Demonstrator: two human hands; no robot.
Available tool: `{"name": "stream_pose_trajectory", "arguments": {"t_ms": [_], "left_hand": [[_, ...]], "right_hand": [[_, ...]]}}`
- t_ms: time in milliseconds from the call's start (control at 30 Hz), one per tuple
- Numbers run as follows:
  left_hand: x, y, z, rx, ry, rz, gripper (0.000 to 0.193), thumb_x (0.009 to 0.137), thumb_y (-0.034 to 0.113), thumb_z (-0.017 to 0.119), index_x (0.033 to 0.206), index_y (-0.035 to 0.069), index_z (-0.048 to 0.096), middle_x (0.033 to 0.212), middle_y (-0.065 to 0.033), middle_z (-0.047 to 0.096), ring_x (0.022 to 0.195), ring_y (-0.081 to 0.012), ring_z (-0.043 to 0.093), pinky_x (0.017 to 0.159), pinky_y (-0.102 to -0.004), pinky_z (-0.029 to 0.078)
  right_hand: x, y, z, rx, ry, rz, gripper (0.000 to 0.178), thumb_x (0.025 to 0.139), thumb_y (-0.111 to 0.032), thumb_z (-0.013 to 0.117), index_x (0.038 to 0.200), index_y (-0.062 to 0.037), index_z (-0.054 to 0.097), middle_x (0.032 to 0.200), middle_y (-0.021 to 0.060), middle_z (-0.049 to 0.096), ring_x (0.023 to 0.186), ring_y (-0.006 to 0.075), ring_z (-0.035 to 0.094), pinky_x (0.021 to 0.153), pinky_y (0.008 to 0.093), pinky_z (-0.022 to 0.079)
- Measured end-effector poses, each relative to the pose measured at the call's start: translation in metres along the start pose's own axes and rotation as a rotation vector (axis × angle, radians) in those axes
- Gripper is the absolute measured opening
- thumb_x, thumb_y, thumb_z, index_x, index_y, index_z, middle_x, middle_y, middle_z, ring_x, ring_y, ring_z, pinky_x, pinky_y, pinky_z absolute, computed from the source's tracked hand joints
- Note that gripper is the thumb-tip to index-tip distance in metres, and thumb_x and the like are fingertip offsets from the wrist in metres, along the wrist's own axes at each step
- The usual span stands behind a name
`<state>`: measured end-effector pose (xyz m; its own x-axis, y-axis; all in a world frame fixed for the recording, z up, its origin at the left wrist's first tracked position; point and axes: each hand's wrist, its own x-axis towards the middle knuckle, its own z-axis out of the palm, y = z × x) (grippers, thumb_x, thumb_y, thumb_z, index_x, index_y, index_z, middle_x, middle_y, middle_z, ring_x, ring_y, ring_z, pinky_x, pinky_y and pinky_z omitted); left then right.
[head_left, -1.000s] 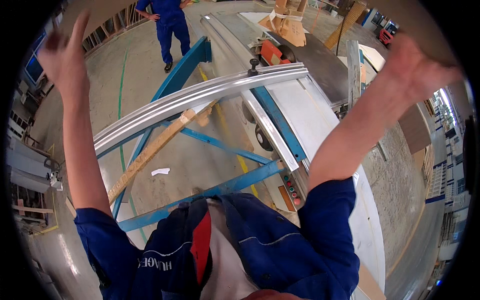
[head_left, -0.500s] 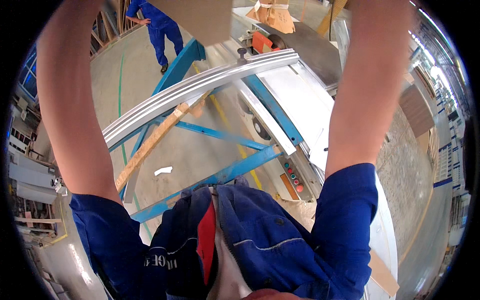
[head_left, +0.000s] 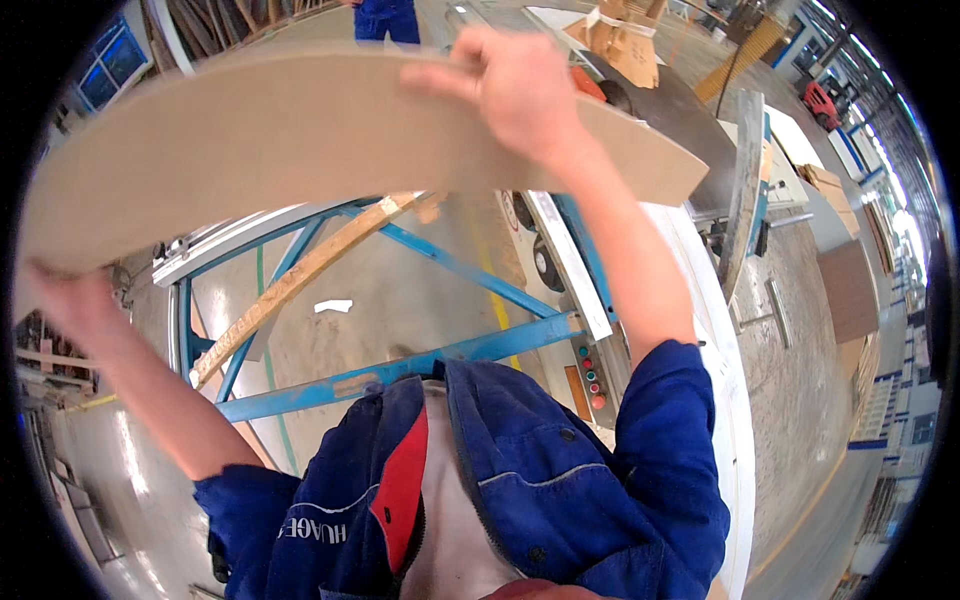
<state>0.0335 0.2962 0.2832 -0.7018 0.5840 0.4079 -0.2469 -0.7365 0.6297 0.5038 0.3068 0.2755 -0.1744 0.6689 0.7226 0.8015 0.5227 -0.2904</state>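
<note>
**Board lowered into view between both hands**

Head view: A second ago both arms reached overhead and no panel face showed; now the tan board (head_left: pixel 300 150) spans the frame above the blue saw frame (head_left: pixel 400 365). Right hand (head_left: pixel 515 85) fingers curl over its far edge. Left hand (head_left: pixel 65 300) supports the near corner; finger position cannot be told.

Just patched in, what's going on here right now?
A person in a blue work jacket holds a large, pale brown board up in front of them with both bare hands. The left hand supports its lower left corner from below; the right hand has its grip over the upper edge. Beneath the board are a blue steel frame and a white machine table, with another person at the far end.
</note>
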Motion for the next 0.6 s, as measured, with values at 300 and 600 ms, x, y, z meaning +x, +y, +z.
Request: {"name": "stream_pose_trajectory", "arguments": {"t_ms": [300, 600], "left_hand": [[-0.15, -0.203, -0.142, -0.205, 0.125, -0.868, 0.062, 0.094, 0.057, 0.047, 0.139, 0.015, 0.043, 0.141, -0.005, 0.048, 0.131, -0.0266, 0.042, 0.11, -0.0476, 0.033], [-0.179, -0.324, -0.186, -0.258, 0.324, -1.051, 0.065, 0.091, 0.06, 0.049, 0.137, 0.015, 0.046, 0.139, -0.0062, 0.05, 0.131, -0.0283, 0.043, 0.11, -0.0518, 0.032]], "right_hand": [[-0.102, 0.124, 0.197, -0.078, -0.766, 0.213, 0.066, 0.077, -0.071, 0.059, 0.072, -0.005, 0.066, 0.075, 0.0158, 0.067, 0.077, 0.0357, 0.065, 0.069, 0.0457, 0.052], [-0.131, 0.169, 0.273, -0.073, -0.888, 0.381, 0.065, 0.076, -0.063, 0.065, 0.114, -0.0107, 0.064, 0.115, 0.0179, 0.063, 0.109, 0.0343, 0.058, 0.095, 0.0462, 0.044]]}}
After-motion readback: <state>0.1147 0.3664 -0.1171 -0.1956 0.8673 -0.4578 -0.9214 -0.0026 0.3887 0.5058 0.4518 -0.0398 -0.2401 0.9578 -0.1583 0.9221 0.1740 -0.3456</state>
